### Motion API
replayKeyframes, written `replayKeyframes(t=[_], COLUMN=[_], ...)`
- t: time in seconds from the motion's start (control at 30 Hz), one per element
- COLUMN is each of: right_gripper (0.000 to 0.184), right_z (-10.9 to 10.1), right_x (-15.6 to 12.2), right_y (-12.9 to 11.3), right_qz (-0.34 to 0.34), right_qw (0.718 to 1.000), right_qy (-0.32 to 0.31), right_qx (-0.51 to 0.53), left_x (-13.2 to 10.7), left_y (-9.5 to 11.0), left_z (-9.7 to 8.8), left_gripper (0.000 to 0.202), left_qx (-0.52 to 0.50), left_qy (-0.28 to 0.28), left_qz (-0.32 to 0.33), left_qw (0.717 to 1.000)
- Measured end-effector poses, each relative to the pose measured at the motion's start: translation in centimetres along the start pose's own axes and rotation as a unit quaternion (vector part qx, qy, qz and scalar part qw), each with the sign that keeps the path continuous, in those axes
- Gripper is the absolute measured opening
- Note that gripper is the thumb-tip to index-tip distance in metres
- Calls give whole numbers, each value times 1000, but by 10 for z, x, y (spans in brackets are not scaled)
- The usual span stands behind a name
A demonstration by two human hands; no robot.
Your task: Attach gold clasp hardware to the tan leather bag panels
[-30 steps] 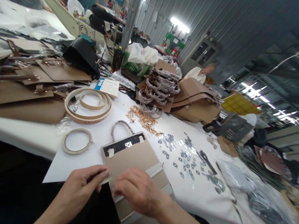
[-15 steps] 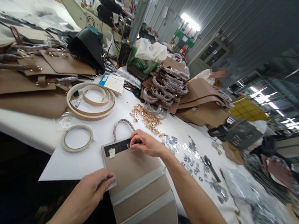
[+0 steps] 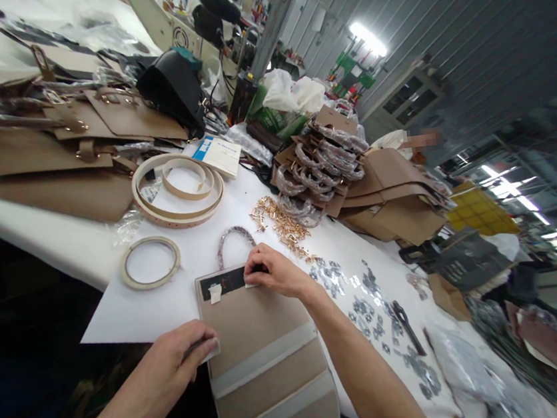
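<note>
A tan leather bag panel (image 3: 258, 345) with pale strips across it lies at the table's near edge, on a white sheet (image 3: 134, 309). Its wrapped handle (image 3: 234, 237) arches at the far end above a black band (image 3: 224, 283). My left hand (image 3: 175, 365) is closed on the panel's near left edge, thumb on top. My right hand (image 3: 275, 271) reaches to the black band, fingers pinched on a small piece there that I cannot make out.
A tape roll (image 3: 150, 262) and coiled tan straps (image 3: 178, 190) lie to the left. Gold fittings (image 3: 283, 225) and silver fittings (image 3: 364, 300) are scattered right of the panel. Stacks of tan bag parts (image 3: 52, 161) and wrapped handles (image 3: 324, 170) fill the back.
My right hand went from the panel's near part up to the black band a second ago, and now presses slightly lower on it. The left hand kept its grip.
</note>
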State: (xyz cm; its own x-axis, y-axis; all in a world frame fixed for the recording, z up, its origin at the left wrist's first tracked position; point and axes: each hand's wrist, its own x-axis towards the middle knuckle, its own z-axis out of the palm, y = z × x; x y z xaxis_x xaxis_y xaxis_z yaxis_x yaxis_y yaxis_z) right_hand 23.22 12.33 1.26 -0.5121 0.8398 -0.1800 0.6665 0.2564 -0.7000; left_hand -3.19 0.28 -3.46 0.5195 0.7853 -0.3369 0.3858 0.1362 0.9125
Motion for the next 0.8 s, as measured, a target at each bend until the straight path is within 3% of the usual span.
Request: replayKeyframes(t=[0.13,0.3,0.4,0.5,0.6,0.7,0.8], right_gripper=[25,3,21,52,89,98,99], right_z=[2,25,46,65,80,94,103], right_x=[2,-14,-34,-57,-75,-82,-83], right_y=[1,6,7,6,13,28,39], right_qz=[6,-84,-108,-100,-76,-73,-87], right_qw=[999,979,957,948,942,934,925], right_qy=[51,146,183,162,143,150,164], right_qx=[-17,-111,-197,-254,-293,-315,-332], left_x=[1,7,6,0,-10,-22,-35], left_y=[-6,-2,1,3,4,5,7], left_z=[1,2,3,-1,-22,-59,-99], left_gripper=[40,39,36,35,39,51,61], left_qx=[-12,-28,-52,-89,-141,-225,-279], left_qy=[8,15,30,46,101,208,287], left_qz=[-11,-24,-21,-3,-6,-42,-33], left_qw=[1000,999,998,995,985,951,916])
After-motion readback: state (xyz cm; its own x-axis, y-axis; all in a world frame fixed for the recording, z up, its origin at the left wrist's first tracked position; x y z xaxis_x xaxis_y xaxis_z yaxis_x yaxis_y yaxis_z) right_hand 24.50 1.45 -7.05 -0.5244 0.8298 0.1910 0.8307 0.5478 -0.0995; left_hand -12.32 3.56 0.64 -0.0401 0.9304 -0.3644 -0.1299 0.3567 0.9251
